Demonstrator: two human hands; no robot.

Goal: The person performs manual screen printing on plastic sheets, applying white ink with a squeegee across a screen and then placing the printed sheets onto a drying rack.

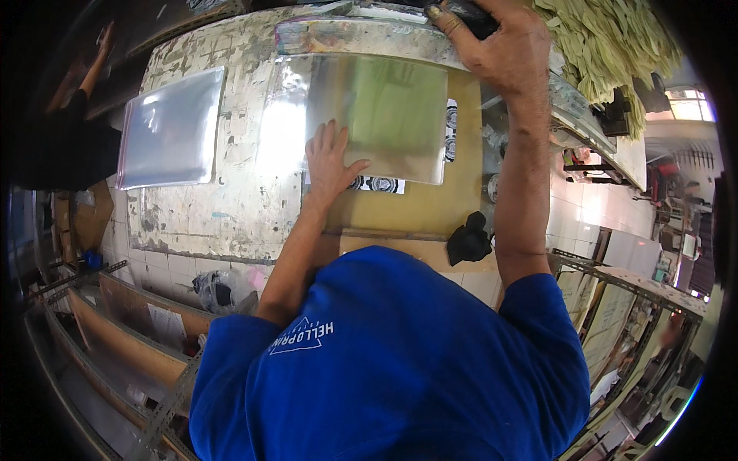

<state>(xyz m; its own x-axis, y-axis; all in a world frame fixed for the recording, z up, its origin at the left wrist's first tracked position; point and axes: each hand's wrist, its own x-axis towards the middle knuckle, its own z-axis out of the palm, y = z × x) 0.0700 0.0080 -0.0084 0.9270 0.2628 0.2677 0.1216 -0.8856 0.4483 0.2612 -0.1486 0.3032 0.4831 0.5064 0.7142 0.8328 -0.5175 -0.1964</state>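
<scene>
My left hand [330, 163] lies flat with fingers spread on a clear plastic sheet [400, 115]. Beneath the sheet is a yellowish-brown board [442, 203], and white pieces with black round prints [387, 185] stick out past the sheet's edges. At the far right of the worktable, my right hand [496, 46] is closed around a black object [473, 17]. Its kind cannot be made out, as the hand and the picture's rim hide part of it. Dark smears mark that hand's thumb.
A stack of clear plastic sheets [173, 127] lies left on the stained worktable [246, 207]. A crumpled black cloth [470, 239] sits at the board's near right corner. Pale fabric strips [607, 46] hang at far right. Another person's arm [92, 65] shows at far left; racks [131, 326] flank me.
</scene>
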